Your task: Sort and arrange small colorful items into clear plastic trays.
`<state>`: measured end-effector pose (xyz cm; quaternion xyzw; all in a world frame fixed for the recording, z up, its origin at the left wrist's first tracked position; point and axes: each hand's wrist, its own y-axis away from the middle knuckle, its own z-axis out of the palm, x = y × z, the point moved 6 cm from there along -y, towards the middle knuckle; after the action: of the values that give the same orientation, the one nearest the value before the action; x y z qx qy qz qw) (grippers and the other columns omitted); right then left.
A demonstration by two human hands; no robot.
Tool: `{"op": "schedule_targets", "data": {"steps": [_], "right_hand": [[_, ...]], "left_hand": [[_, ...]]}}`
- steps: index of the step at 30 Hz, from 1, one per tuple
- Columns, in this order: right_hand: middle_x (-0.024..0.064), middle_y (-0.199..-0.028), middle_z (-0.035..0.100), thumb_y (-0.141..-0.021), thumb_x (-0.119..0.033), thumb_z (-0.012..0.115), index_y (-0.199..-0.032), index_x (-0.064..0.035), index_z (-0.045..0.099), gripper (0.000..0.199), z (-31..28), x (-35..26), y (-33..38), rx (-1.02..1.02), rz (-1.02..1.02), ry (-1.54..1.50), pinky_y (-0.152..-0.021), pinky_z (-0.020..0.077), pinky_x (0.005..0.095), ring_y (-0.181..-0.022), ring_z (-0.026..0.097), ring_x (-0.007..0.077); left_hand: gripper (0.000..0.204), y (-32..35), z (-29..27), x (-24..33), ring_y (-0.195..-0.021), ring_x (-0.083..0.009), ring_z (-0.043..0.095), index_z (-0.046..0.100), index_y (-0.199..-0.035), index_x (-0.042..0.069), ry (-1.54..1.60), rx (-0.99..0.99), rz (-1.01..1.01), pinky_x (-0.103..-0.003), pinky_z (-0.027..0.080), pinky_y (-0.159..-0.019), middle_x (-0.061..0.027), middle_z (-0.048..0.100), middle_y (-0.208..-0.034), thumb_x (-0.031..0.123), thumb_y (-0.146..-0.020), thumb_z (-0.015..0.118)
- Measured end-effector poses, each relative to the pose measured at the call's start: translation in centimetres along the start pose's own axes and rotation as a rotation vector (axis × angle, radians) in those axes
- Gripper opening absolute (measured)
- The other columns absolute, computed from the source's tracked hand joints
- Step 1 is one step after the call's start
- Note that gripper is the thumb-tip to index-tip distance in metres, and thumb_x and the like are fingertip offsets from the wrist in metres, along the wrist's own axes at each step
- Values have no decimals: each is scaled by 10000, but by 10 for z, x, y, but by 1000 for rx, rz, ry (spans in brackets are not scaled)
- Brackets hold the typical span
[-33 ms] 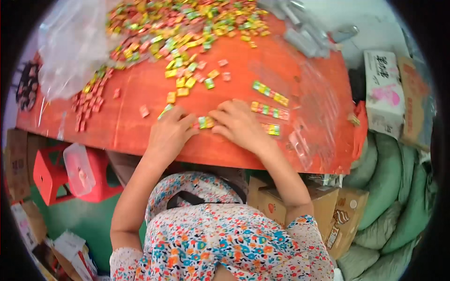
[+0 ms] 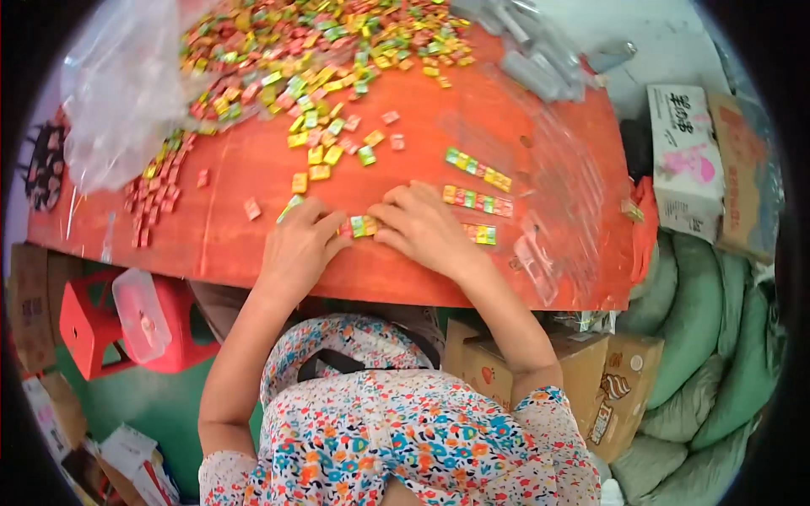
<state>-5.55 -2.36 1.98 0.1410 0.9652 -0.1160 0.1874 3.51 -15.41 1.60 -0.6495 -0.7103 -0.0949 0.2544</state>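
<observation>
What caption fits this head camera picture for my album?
Left hand and right hand pinch a row of small candies on an orange table.

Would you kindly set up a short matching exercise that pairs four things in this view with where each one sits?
Things:
1. big heap of sweets
2. clear plastic bag
3. red stool
4. left hand and right hand

Places:
A. below the table, lower left
B. far side of the orange table
C. around a short row of sweets near the front edge
D. table's left end

Pairs: 1-B, 2-D, 3-A, 4-C
</observation>
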Motion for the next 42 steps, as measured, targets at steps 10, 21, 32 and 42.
{"op": "schedule_targets", "data": {"steps": [10,21,32,42], "right_hand": [[95,-996,636,-807,-193,752,-1056,-70,690,284,-63,56,24,253,135,111,-856,477,419,-964,613,304],[128,-916,647,-791,-197,772,-1052,-56,716,302,-84,161,37,400,423,146,-795,509,436,-874,638,320],[142,-1185,632,-845,-287,733,-1184,-33,659,431,-83,157,60,390,433,272,-954,453,456,-1113,589,329],[200,-1589,273,-1011,-533,398,-1502,14,319,739,-43,159,51,0,423,238,-1203,185,517,-1489,236,322]], "left_hand": [[251,-83,11,39,-875,-285,626,704,-1016,81,55,99,228,-412,516,-714,-91,593,-931,233,-820,747],[273,-221,78,67,-983,-277,620,720,-1051,100,-68,-92,457,-411,528,-791,-67,598,-994,256,-828,719],[624,-192,90,50,-1346,-323,457,543,-1354,37,-49,107,658,-423,384,-1115,-157,488,-1458,441,-892,653],[985,-176,108,60,-1453,-352,302,402,-1416,-101,-247,-98,666,-433,234,-1207,-254,350,-1530,728,-886,439]]}}
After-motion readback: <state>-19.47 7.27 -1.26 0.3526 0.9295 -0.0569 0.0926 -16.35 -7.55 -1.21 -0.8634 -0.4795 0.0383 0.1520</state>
